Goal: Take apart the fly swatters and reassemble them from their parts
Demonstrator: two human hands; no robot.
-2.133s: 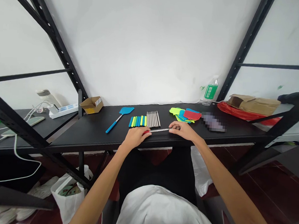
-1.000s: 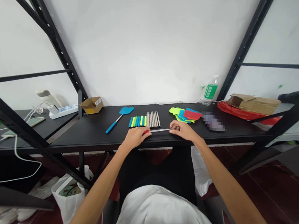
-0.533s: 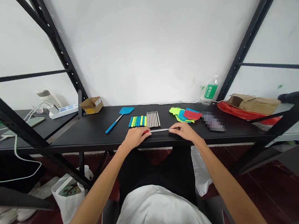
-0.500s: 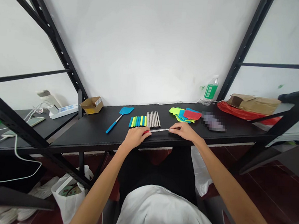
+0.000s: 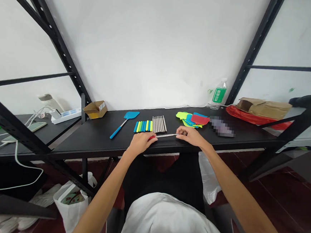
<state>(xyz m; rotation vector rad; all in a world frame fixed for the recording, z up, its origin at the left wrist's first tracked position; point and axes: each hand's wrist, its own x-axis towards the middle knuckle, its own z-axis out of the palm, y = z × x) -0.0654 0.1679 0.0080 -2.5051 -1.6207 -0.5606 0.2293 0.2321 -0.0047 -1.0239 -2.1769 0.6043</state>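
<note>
My left hand (image 5: 142, 141) is closed around a red handle (image 5: 152, 137), mostly hidden by the fingers. From it a thin metal rod (image 5: 167, 135) runs to the right, just above the table's front edge. My right hand (image 5: 190, 135) pinches the rod's far end between thumb and fingers. Behind my left hand lies a row of blue and yellow-green handles (image 5: 144, 126), with several metal rods (image 5: 159, 124) beside it. Flat blue, yellow-green and red heads (image 5: 200, 119) are piled beyond my right hand. A blue flat-headed tool (image 5: 121, 126), resembling a fly swatter, lies to the left.
On the black table (image 5: 89, 140) stand an open cardboard box (image 5: 95, 109) at the left and a water bottle (image 5: 219, 94) at the back right. A blurred-out item (image 5: 222, 126) lies right of the pile. Black metal posts (image 5: 245, 66) flank the table.
My right hand's fingers have shifted slightly at the rod's end. The left hand and everything on the table look the same.
</note>
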